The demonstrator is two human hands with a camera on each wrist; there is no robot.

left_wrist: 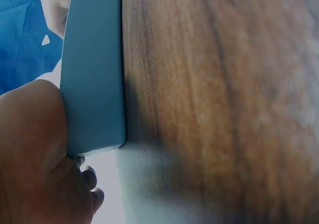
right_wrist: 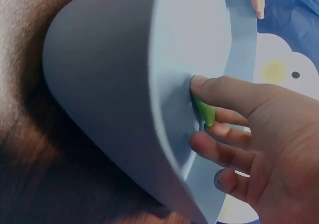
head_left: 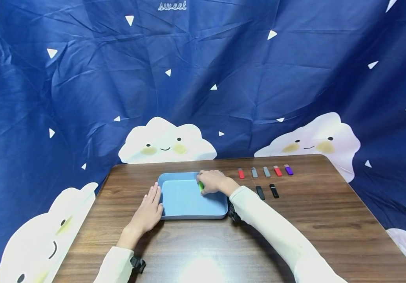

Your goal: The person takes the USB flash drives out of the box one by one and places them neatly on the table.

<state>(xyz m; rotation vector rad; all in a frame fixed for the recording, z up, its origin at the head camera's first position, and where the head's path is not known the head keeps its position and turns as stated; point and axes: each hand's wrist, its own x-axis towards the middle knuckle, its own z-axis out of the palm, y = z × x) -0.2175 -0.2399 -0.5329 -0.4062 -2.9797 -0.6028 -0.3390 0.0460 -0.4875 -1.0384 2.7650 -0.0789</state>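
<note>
Your right hand (head_left: pixel 213 181) pinches a green stick (head_left: pixel 201 186) inside the blue tray (head_left: pixel 189 214), at its far right corner; grip grasping the stick. Your left hand (head_left: pixel 150 208) lies flat against the tray's left wall, fingers straight, grip released. Seven more sticks lie on the desk (head_left: pixel 330 220), right of the tray.

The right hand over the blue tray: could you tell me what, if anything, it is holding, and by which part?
The right hand pinches a small green object between its fingertips; which part of it cannot be told.
</note>
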